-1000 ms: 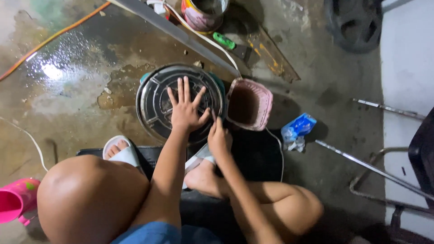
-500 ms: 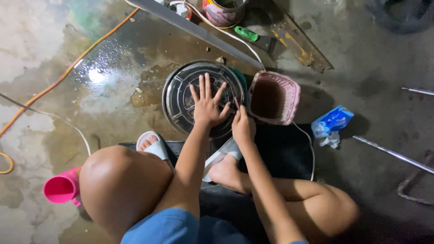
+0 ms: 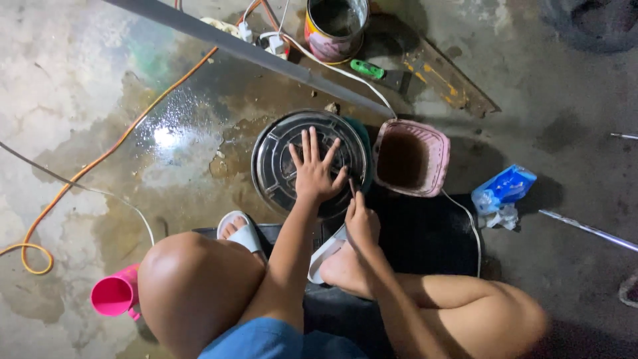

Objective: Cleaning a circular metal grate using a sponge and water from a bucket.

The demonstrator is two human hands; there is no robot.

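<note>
A round ridged metal lid or tray (image 3: 276, 163) lies on the wet concrete floor in front of me. My left hand (image 3: 314, 171) presses flat on it with fingers spread. My right hand (image 3: 361, 218) sits at the lid's near right edge, gripping a thin dark tool (image 3: 352, 187) that points at the rim. A pink plastic basket (image 3: 432, 143) holding dark liquid stands just right of the lid. My knees and white sandals (image 3: 242, 233) frame the lower view.
A paint can (image 3: 334, 26) and green-handled scraper (image 3: 369, 68) lie behind a long grey metal bar (image 3: 232, 46). An orange cable (image 3: 100, 156) crosses the left floor. A pink cup (image 3: 114, 296) lies near my left knee, a blue packet (image 3: 503, 187) at right.
The camera view has shifted; both hands stay on the lid in nearly the same pose. My right hand remains at the lid's rim.
</note>
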